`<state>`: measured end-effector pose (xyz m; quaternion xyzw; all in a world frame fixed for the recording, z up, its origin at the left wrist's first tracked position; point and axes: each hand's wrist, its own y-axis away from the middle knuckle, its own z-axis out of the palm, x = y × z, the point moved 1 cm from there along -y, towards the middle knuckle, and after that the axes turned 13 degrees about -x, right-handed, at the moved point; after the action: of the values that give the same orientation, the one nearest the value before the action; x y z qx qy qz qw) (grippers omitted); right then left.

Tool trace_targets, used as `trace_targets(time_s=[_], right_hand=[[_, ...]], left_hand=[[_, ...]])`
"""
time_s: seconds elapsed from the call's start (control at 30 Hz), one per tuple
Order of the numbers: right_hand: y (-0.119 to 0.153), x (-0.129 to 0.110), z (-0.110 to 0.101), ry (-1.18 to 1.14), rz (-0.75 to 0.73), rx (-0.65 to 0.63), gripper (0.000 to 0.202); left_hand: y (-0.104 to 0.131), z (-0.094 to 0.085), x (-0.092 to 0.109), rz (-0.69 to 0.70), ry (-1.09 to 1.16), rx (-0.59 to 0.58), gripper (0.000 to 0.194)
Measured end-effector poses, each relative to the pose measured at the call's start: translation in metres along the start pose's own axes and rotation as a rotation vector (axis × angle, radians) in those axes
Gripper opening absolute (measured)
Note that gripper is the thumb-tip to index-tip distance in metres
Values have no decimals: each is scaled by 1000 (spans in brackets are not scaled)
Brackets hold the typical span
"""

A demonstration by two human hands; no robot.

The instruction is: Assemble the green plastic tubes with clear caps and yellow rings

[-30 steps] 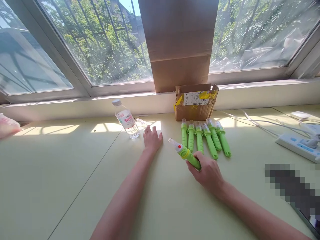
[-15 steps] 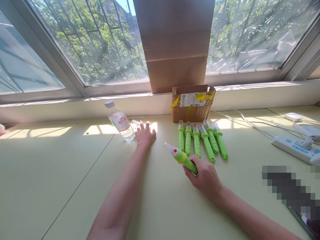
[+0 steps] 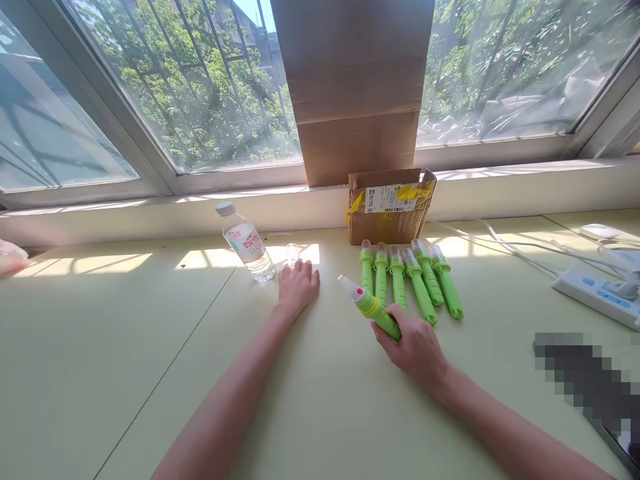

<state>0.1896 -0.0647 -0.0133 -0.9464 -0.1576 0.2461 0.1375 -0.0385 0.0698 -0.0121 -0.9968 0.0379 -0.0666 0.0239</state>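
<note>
My right hand (image 3: 413, 343) is closed around the lower part of a green handle (image 3: 387, 323) with yellow rings, a red dot and a clear ribbed tip pointing up and left. My left hand (image 3: 299, 285) lies low over the table with its fingers curled against a clear cap (image 3: 293, 253), which shows just beyond the fingertips; the palm side is hidden. Several green handles with clear caps (image 3: 424, 293) lie side by side beyond my right hand. A water bottle (image 3: 249, 247) with a white cap stands just left of my left hand.
An open cardboard box (image 3: 387, 223) stands behind the green handles, against the sill. At the right are a power strip (image 3: 597, 293) with white cables and a pixelated dark object (image 3: 585, 387). A pinkish bag (image 3: 11, 259) shows at the far left edge.
The clear cap has moved right, from beside my left hand to its fingertips, and those fingers have drawn in. The whole view has shifted slightly; my right hand keeps its hold.
</note>
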Motion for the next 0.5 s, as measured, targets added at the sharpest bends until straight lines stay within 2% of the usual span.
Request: trace_targets(time_s=[0.1,0.23,0.33,0.5], right_hand=[[-1,0,-1,-1,12,-13,19],[1,-1,-2,5,0,-20,19],[2,-1,-3,12,3,-21,21],[2,0,-4,16,-16,-14,23]], left_hand=[[30,0,1,145,-4,37,33],[56,-4,4,235,2,83,34],[61,-8,8,270,32,164,38],[61,-11,8,241,221,305,30]])
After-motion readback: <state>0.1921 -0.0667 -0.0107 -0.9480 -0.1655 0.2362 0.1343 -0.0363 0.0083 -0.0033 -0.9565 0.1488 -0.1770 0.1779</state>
